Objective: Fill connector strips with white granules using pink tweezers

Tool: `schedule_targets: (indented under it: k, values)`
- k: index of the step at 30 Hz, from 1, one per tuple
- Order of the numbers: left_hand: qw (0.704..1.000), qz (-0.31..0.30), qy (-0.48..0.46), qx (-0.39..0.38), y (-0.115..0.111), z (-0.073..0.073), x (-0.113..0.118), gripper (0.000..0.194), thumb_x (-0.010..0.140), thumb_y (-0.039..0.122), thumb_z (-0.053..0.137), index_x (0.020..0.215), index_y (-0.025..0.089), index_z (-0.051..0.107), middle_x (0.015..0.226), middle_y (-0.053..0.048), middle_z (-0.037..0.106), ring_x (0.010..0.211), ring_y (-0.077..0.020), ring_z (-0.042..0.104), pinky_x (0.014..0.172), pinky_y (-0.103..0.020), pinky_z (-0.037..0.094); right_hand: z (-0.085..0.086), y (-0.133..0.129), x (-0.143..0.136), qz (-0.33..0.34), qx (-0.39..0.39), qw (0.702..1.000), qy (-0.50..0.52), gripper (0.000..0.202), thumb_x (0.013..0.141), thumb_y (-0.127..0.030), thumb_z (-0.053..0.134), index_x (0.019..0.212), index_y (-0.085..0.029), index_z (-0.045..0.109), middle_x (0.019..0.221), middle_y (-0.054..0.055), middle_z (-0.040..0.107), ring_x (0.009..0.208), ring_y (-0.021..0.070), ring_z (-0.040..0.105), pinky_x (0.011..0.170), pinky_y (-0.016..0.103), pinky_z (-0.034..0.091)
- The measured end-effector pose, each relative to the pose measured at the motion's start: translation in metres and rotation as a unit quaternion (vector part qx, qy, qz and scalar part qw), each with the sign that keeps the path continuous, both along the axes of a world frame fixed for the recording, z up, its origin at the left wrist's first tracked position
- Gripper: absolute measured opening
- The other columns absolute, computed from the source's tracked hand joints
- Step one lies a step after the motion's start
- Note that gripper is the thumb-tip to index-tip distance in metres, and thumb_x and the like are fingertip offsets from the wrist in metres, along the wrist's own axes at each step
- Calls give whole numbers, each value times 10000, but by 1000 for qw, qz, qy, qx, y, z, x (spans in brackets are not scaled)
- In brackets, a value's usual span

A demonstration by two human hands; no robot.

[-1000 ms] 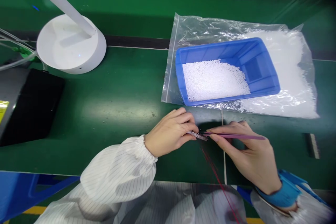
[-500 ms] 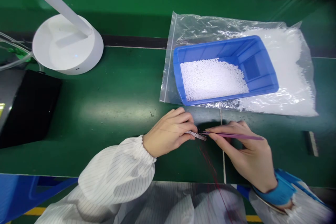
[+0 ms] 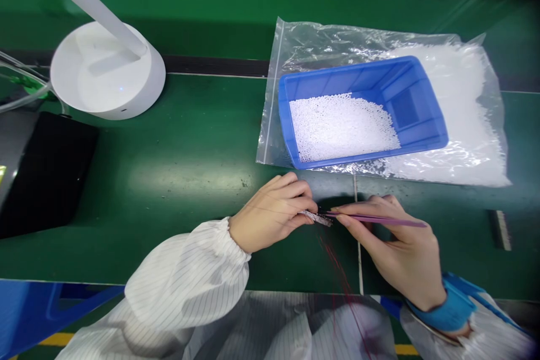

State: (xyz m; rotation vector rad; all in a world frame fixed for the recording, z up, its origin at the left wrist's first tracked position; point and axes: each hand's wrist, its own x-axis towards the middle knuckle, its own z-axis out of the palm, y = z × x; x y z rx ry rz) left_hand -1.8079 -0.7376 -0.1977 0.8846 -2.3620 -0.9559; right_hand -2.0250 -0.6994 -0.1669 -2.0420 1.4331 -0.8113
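Note:
My left hand (image 3: 276, 211) is closed, pinching a small pale strip with dark marks (image 3: 318, 217) between thumb and fingers. Its exact kind is too small to make out. From the right, my right hand (image 3: 394, 244) grips purple tweezers (image 3: 379, 219) like a pen. The tweezers' dark tips meet or nearly meet the strip's far end; contact cannot be told. Thin red wires (image 3: 337, 264) hang below the strip toward my lap. A fine thread-like line crosses the back of my left hand.
Behind my hands, a blue bin (image 3: 363, 162) of small white beads (image 3: 343, 126) rests on a clear zip bag (image 3: 468, 107) filled with white material. A white lamp base (image 3: 139, 90) and a black box (image 3: 50, 174) stand left. A small dark block (image 3: 501, 229) lies right on the green table (image 3: 189, 152).
Hardly anything differs. The rear end of the tweezers has shifted very slightly to the right and down with my right hand; my left hand keeps its place.

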Motion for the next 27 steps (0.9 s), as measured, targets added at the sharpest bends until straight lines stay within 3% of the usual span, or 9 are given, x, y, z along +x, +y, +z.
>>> schedule_targets:
  k: [18,27]
  values:
    - [1000,-7,-13,2,-2,3,0,85,938,203,577,935,165,653,914,-31,615,836,-163,472,730,-295,378,1,4,4,8,-20,1000,0,177,851,-150,663,990,-258,675,846,-9,723,669,153,584,630,352,392]
    - [1000,2,13,17,-1,2,0,65,903,182,624,935,157,674,885,-35,617,825,-166,473,729,-296,405,11,7,-19,-91,-54,994,36,134,845,-196,681,943,-286,663,846,-26,689,730,163,603,697,339,447]
